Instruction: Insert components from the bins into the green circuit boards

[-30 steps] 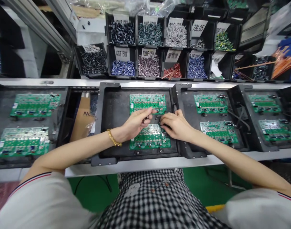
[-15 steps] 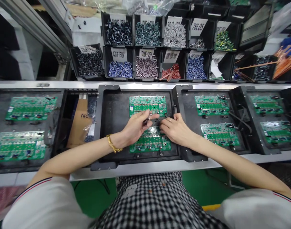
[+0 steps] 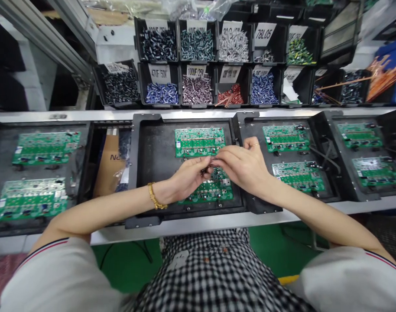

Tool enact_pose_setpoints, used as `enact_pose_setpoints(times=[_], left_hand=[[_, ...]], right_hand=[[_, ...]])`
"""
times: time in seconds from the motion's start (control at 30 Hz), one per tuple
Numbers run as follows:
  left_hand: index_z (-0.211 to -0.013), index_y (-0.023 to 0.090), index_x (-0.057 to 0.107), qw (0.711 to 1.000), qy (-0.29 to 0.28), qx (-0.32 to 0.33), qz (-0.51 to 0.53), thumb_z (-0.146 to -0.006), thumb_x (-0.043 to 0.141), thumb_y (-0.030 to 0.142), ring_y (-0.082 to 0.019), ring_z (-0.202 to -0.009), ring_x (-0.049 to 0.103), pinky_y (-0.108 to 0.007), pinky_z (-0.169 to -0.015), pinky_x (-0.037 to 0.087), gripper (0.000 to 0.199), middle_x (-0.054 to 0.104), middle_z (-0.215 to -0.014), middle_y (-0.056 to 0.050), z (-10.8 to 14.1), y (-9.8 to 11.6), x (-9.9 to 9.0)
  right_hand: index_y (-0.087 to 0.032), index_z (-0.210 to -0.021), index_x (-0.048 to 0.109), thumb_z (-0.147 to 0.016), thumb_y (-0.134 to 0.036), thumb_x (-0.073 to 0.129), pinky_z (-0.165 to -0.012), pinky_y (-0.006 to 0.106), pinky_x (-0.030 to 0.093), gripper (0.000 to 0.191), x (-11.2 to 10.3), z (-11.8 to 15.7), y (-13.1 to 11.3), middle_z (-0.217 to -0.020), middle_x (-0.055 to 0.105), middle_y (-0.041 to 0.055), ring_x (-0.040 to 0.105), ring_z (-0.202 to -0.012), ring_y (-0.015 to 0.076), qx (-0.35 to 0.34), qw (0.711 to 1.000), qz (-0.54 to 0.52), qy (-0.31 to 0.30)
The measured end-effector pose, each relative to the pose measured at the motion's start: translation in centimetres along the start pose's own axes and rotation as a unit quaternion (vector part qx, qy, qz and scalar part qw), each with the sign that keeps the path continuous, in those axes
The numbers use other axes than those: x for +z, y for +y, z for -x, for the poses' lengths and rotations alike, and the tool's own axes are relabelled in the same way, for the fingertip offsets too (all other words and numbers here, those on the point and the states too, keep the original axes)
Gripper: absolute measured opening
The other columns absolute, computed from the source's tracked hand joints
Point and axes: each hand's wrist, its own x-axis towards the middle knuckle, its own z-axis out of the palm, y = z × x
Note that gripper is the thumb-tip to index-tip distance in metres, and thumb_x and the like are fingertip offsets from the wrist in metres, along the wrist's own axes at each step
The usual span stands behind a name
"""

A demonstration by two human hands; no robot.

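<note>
Curling its fingers loosely, the left hand [image 3: 189, 180] is holding small dark parts [image 3: 205, 172] between thumb and fingers, with its palm turning partly upward. The right hand [image 3: 245, 162] is bringing its thumb and forefinger together at the left hand's fingertips, while its other fingers are bending inward; whether it is gripping a part, I cannot tell, as the spot is too small. Both hands are meeting above the gap between two green circuit boards. The near board [image 3: 206, 193] is lying under the hands, which are covering its far left portion, and the far board [image 3: 199, 142] is showing almost whole just beyond the fingertips.

Both boards are resting in a black tray [image 3: 155, 149]. A broad strip of its floor is showing to their left, giving the widest room sideways; on the right, only a narrow strip is separating them from the tray's raised wall. The left forearm is crossing the tray's left edge, and the right forearm is passing over its right edge and the neighbouring tray [image 3: 253, 143]. A pale rail [image 3: 175, 227] is running along the near side, and another is bordering the far side, where rows of part bins [image 3: 193, 104] are standing behind it.
</note>
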Motion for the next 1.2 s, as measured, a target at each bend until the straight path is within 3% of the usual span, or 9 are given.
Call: enact_pose_setpoints(times=[0.17, 0.27, 0.43, 0.5, 0.6, 0.7, 0.9, 1.1, 1.2], left_hand=[[-0.088, 0.003, 0.065, 0.994, 0.069, -0.077, -0.045, -0.085, 0.044, -0.005, -0.005, -0.058, 0.05, -0.017, -0.058, 0.042, 0.023, 0.062, -0.077, -0.007, 0.5, 0.4, -0.3], [-0.086, 0.004, 0.065, 0.992, 0.069, -0.058, -0.091, -0.086, 0.05, 0.001, -0.003, -0.051, 0.047, -0.014, -0.047, 0.037, 0.015, 0.064, -0.077, -0.008, 0.1, 0.3, -0.3], [-0.066, 0.009, 0.06, 0.983, 0.033, 0.045, -0.177, -0.088, 0.056, 0.026, -0.002, -0.037, 0.031, -0.015, -0.036, 0.018, 0.028, 0.049, -0.051, 0.001, -1.3, -0.2, -0.7], [-0.064, 0.01, 0.057, 0.981, 0.028, 0.071, -0.176, -0.088, 0.056, 0.027, -0.002, -0.038, 0.031, -0.015, -0.037, 0.018, 0.03, 0.042, -0.049, 0.003, -1.6, -0.3, -0.9], [-0.073, 0.009, 0.061, 0.984, 0.036, 0.091, -0.147, -0.089, 0.053, 0.018, -0.003, -0.043, 0.036, -0.014, -0.041, 0.024, 0.019, 0.046, -0.057, 0.002, -1.8, -0.2, -1.0], [-0.085, 0.007, 0.064, 0.985, 0.04, 0.088, -0.142, -0.088, 0.049, 0.008, -0.003, -0.046, 0.038, -0.015, -0.042, 0.025, 0.016, 0.055, -0.067, -0.002, -1.9, -0.2, -0.8], [-0.086, 0.006, 0.067, 0.989, 0.038, 0.061, -0.133, -0.088, 0.051, 0.009, -0.001, -0.042, 0.032, -0.015, -0.039, 0.02, 0.016, 0.064, -0.075, -0.007, -1.7, 0.1, -0.1], [-0.078, 0.006, 0.068, 0.992, 0.039, 0.043, -0.113, -0.089, 0.053, 0.019, -0.001, -0.042, 0.033, -0.015, -0.039, 0.018, 0.022, 0.06, -0.068, -0.005, -1.5, 0.1, -0.1], [-0.076, 0.006, 0.067, 0.994, 0.037, 0.023, -0.103, -0.087, 0.059, 0.025, -0.001, -0.043, 0.034, -0.015, -0.039, 0.018, 0.023, 0.056, -0.065, -0.003, -1.5, -0.1, -0.2]], right_hand=[[-0.016, -0.086, 0.059, -0.092, -0.017, 0.04, -0.07, 0.032, 0.019, 0.02, 0.9, 2.0, 1.8, -0.095, 0.068, 0.0053, 0.057, -0.081, 0.0159, 0.028, 0.991, -0.056, -0.116], [-0.016, -0.086, 0.059, -0.088, -0.012, 0.041, -0.069, 0.032, 0.017, 0.019, 2.1, 2.5, 2.2, -0.102, 0.066, 0.0056, 0.056, -0.093, 0.0178, 0.02, 0.984, -0.085, -0.158], [-0.016, -0.084, 0.059, -0.088, -0.014, 0.042, -0.068, 0.032, 0.015, 0.018, 2.6, 2.3, 1.9, -0.096, 0.067, 0.0046, 0.056, -0.09, 0.0183, 0.028, 0.983, -0.096, -0.156], [-0.016, -0.083, 0.06, -0.088, -0.016, 0.042, -0.068, 0.032, 0.015, 0.018, 2.6, 2.3, 1.8, -0.094, 0.067, 0.0045, 0.056, -0.087, 0.0181, 0.03, 0.983, -0.097, -0.152], [-0.015, -0.082, 0.06, -0.088, -0.018, 0.044, -0.069, 0.033, 0.015, 0.017, 2.7, 2.5, 1.9, -0.092, 0.067, 0.0045, 0.055, -0.087, 0.0184, 0.027, 0.985, -0.09, -0.147], [-0.015, -0.081, 0.06, -0.089, -0.018, 0.043, -0.069, 0.033, 0.015, 0.019, 3.0, 2.7, 1.9, -0.09, 0.067, 0.0052, 0.054, -0.084, 0.0187, 0.027, 0.988, -0.067, -0.137], [-0.014, -0.083, 0.061, -0.089, -0.017, 0.042, -0.069, 0.033, 0.015, 0.02, 3.2, 2.9, 1.8, -0.091, 0.065, 0.0055, 0.052, -0.085, 0.0192, 0.009, 0.991, -0.027, -0.133], [-0.013, -0.079, 0.061, -0.089, -0.015, 0.042, -0.069, 0.034, 0.016, 0.021, 3.3, 3.1, 1.3, -0.089, 0.063, 0.0071, 0.052, -0.082, 0.0199, -0.016, 0.99, 0.033, -0.135], [-0.014, -0.078, 0.061, -0.089, -0.019, 0.047, -0.071, 0.034, 0.017, 0.019, 3.0, 2.9, 1.5, -0.084, 0.064, 0.0059, 0.053, -0.078, 0.0183, -0.001, 0.989, 0.005, -0.148]])
